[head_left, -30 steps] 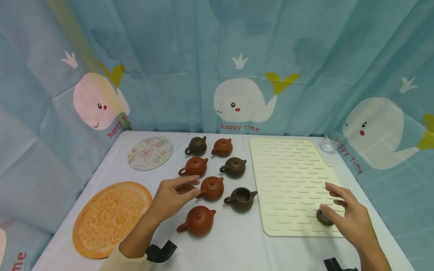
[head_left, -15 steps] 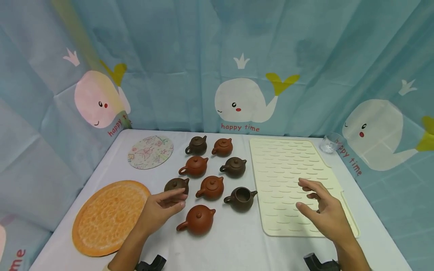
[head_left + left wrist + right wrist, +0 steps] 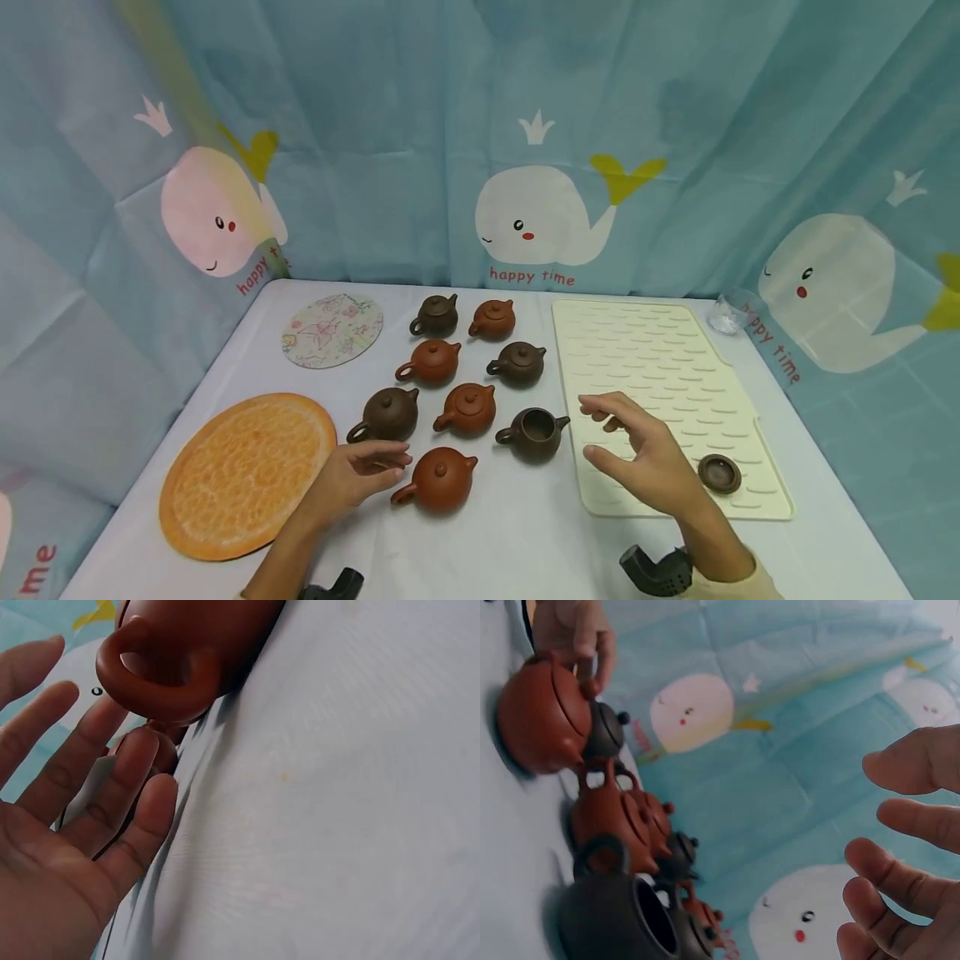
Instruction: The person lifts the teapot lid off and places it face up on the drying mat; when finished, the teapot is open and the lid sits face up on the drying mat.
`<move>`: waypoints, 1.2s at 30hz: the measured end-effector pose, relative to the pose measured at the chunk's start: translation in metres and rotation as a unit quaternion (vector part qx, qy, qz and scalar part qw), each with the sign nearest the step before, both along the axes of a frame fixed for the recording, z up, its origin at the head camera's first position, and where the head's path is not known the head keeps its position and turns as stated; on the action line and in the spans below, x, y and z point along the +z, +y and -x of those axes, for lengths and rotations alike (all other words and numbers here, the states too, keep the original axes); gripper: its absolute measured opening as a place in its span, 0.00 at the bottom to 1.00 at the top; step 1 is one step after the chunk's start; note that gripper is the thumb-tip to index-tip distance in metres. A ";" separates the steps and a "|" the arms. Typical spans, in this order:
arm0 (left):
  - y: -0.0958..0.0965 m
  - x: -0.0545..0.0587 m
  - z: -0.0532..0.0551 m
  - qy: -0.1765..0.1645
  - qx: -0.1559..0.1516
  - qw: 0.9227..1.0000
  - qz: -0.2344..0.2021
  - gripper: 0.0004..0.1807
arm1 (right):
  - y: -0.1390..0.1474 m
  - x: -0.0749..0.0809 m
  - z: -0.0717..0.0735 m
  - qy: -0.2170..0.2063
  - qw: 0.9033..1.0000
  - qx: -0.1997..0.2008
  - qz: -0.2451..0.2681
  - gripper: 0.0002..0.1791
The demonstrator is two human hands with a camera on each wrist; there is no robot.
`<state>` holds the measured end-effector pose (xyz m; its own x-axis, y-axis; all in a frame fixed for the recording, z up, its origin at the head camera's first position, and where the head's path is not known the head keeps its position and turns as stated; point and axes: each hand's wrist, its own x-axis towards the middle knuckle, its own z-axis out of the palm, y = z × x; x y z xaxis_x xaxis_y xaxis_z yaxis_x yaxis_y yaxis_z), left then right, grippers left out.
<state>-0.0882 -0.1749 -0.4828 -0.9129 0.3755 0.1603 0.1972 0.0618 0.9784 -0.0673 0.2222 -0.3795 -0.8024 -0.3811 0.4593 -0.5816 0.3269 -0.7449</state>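
Note:
My left hand (image 3: 348,482) is beside the front reddish-brown teapot (image 3: 443,481), fingers loosely extended, holding nothing. In the left wrist view its fingertips are close to that teapot's handle (image 3: 161,697). A dark lidded teapot (image 3: 390,414) stands just beyond this hand. My right hand (image 3: 648,454) hovers over the left part of the cream mat (image 3: 600,500), thumb and fingers spread apart and holding nothing. Left of it stands a dark teapot without a lid (image 3: 534,435), its mouth uncovered. A small round dark lid (image 3: 719,474) lies on the mat, right of this hand.
Several more lidded teapots, dark and reddish, stand behind, including a red one (image 3: 468,409) and a dark one (image 3: 519,364). To the left lie a round bread-patterned mat (image 3: 247,475) and a floral disc (image 3: 332,331). A clear glass (image 3: 729,312) stands at the back right.
My right hand has moved left from over the lid, which now shows fully on the mat. My left hand has drawn back toward me and left, uncovering the dark lidded teapot.

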 end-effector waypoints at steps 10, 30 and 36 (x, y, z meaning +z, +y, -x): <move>-0.003 -0.009 0.002 -0.018 -0.044 0.998 -0.027 0.15 | -0.051 0.017 0.007 -0.022 0.999 0.048 -0.013 0.27; -0.004 -0.013 0.003 -0.064 -0.089 0.993 0.035 0.06 | -0.121 -0.065 0.040 -0.009 0.991 0.123 -0.052 0.24; -0.004 -0.014 0.004 -0.029 -0.108 0.994 0.000 0.06 | -0.134 -0.073 0.043 -0.013 0.988 0.124 -0.093 0.18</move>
<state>-0.0923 -0.1787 -0.4969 -0.8189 0.5633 0.1104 0.1497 0.0240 0.9884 -0.1106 0.0882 -0.4529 -0.6848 -0.6432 0.3426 -0.6423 0.3104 -0.7008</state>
